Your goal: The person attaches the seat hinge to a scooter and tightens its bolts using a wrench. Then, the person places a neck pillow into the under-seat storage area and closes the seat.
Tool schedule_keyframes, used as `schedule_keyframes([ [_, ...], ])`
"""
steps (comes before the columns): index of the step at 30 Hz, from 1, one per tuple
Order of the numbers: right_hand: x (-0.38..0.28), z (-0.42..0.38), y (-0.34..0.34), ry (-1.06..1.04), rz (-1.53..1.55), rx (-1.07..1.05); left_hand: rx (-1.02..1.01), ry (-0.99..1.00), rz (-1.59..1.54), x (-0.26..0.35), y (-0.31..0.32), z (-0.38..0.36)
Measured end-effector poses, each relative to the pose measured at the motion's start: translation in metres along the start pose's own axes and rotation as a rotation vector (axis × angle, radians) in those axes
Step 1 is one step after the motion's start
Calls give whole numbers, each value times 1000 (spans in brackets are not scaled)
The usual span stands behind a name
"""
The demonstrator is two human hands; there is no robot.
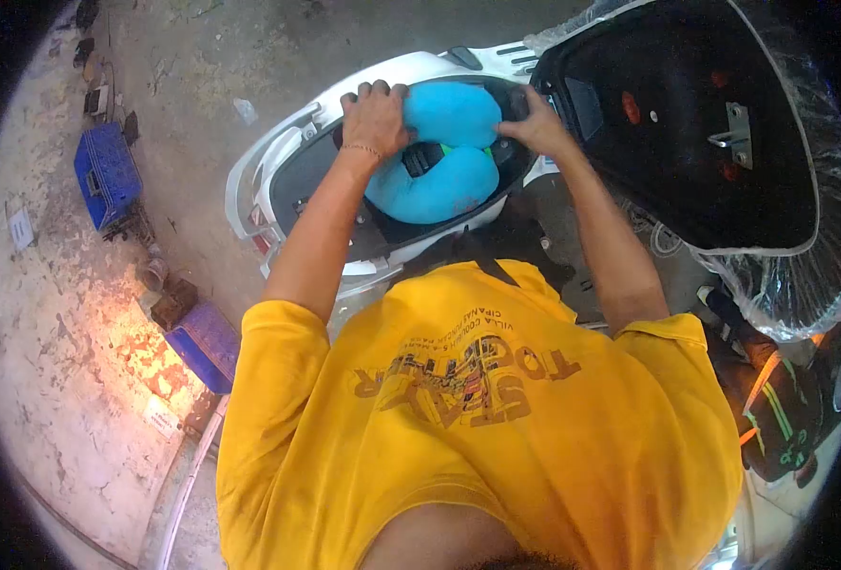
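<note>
A light-blue U-shaped neck pillow (454, 112) lies in the dark under-seat compartment (335, 223) of a white scooter (382, 72). At the pillow's upper left, my left hand (375, 121) is closed on its edge, with curled fingers near the compartment rim. Across from it, the thumb of my right hand (541, 125) touches the pillow's right edge. The index finger is spread away from that thumb, beside the seat hinge; the other fingers are mostly hidden. Something black with a bit of green shows in the pillow's inner gap.
The raised seat (687, 114), its black underside showing and clear plastic (791, 304) around it, stands right of the compartment. Blue boxes (109, 176) lie on the stained floor at left. A dark bag with orange and green stripes (777, 418) is at lower right.
</note>
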State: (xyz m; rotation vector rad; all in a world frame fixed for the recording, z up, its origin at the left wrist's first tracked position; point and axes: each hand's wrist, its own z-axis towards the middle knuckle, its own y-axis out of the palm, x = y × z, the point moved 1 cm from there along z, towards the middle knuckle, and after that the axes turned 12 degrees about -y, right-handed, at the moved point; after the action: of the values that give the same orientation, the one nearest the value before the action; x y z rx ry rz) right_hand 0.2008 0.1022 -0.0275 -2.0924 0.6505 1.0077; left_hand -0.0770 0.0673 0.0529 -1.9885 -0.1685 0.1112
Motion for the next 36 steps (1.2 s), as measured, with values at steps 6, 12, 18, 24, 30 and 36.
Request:
schedule_keyframes([
  [6, -31, -5, 9, -134, -408, -163, 181, 141, -51, -4, 28, -49],
  [12, -48, -21, 28, -360, -663, 115, 456, 96, -158, -14, 47, -65],
  [18, -59, 30, 48, -466, -738, 229, 481, -23, -127, -30, 53, -39],
  [24, -43, 46, 66, -300, -832, 125, 263, -160, -56, -24, 79, -19],
  [30, -44, 51, 74, -269, -775, 166, 273, -163, -36, -20, 81, -10],
  [36, -44, 52, 72, -262, -752, 249, 183, -97, -81, -29, 33, -19],
])
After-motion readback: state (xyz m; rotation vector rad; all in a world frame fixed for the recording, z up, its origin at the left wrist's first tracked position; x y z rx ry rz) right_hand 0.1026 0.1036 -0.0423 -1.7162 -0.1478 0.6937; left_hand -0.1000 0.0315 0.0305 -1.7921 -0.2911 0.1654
